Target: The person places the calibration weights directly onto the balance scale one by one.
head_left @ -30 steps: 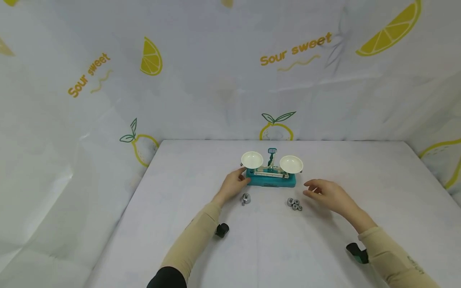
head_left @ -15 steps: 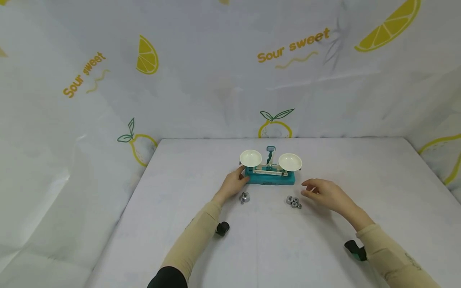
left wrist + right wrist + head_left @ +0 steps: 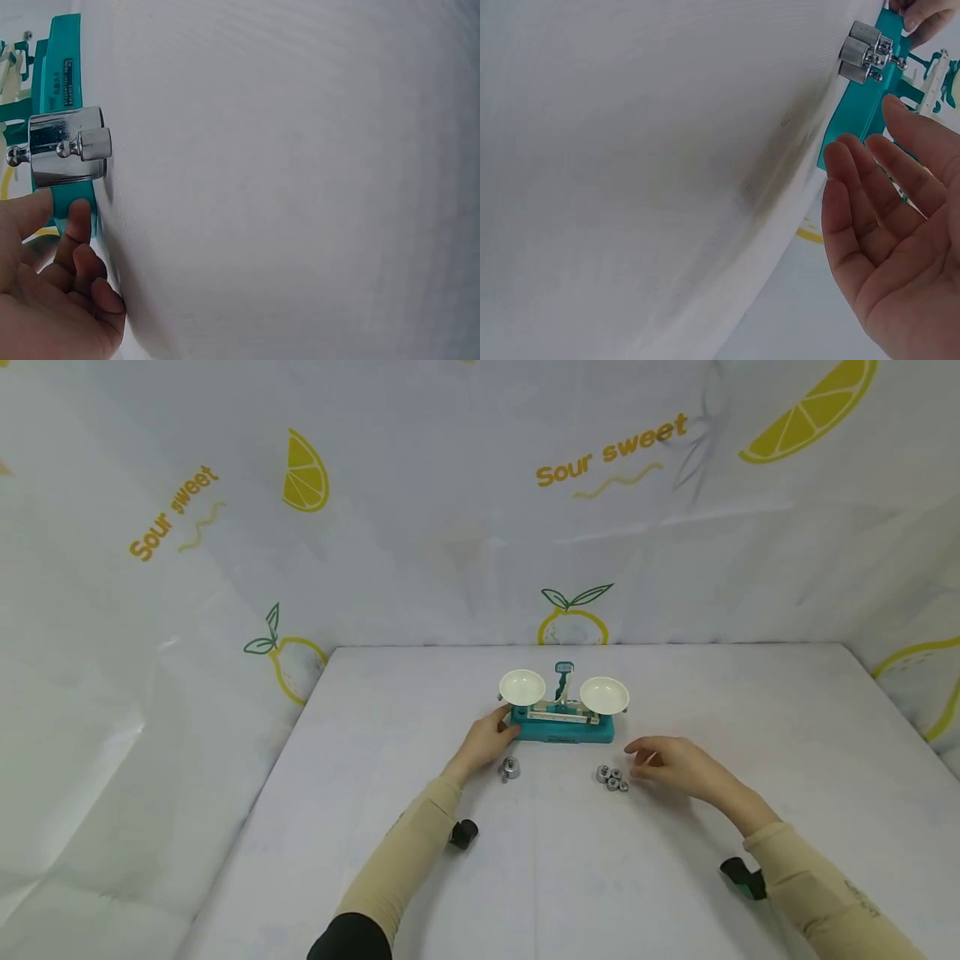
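Observation:
A teal balance scale (image 3: 564,730) with two cream pans stands toward the back of the table. My left hand (image 3: 483,742) grips the left end of its base, thumb in front and fingers at the side. Just in front of that hand are a large metal weight (image 3: 66,146) and a tiny one (image 3: 95,144). My right hand (image 3: 670,763) hovers to the right of the base, fingers loosely bent and holding nothing. Close to its fingertips sits a cluster of several small metal weights (image 3: 612,779).
A white cloth covers the table (image 3: 570,877), whose back edge meets a lemon-print backdrop (image 3: 420,527). Black wrist-camera parts (image 3: 463,834) show beside the left forearm, and similar black parts (image 3: 742,877) beside the right.
My right hand has dipped slightly and drawn a little closer to the small weights, its fingers bending more. The left hand stays at the scale's base. The head view has tilted slightly.

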Available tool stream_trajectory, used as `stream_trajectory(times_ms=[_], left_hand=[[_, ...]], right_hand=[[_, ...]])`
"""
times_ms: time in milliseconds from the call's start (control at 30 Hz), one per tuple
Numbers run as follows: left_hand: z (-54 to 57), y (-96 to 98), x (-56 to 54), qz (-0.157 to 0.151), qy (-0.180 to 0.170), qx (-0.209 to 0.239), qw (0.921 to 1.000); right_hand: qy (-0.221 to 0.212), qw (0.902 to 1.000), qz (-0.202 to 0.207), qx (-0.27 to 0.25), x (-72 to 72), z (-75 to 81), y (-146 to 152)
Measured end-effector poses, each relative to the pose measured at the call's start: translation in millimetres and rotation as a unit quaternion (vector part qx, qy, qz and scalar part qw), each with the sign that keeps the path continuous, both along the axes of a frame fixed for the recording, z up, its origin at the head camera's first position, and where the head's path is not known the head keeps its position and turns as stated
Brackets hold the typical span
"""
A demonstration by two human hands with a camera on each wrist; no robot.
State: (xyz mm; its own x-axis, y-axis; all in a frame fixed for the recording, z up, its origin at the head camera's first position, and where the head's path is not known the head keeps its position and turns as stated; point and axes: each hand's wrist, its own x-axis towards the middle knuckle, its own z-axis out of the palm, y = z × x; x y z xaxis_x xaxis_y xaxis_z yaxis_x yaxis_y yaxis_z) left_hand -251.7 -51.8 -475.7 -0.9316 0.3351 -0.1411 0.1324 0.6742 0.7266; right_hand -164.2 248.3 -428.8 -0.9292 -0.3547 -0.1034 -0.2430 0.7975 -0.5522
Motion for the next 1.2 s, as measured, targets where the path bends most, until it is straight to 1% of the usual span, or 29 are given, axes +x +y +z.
stream_trajectory(times_ms=[100,267,400,600,767,900,1200], left_hand=[[0.8,-0.4,0.0,0.001,-0.004,0.002,1.0000],[2.6,-0.6,-2.7,0.001,0.000,0.004,1.0000],[2.8,-0.3,-3.8,0.000,0.000,0.001,1.0000],[2.5,-0.4,-2.3,-0.002,-0.002,0.002,1.0000],[3.4,0.1,-1.5,0.002,-0.001,0.003,1.0000],[4.1,0.4,-1.0,0.004,-0.003,0.004,1.0000],[2.6,0.6,0.3,0.007,-0.004,0.002,1.0000]], right_hand=[[-0.006,0.9997,0.022,0.000,-3.3,-1.7,0],[-0.012,0.9984,0.055,0.000,-11.4,-3.0,0],[-0.017,0.9976,0.067,0.000,-16.6,-5.1,-3],[-0.021,0.9959,0.088,-0.004,-19.8,-8.9,-5],[-0.028,0.9955,0.090,0.005,-21.3,-11.2,-5],[-0.034,0.9948,0.097,0.003,-22.1,-12.4,-4],[-0.038,0.9943,0.100,0.005,-22.1,-14.5,-6]])
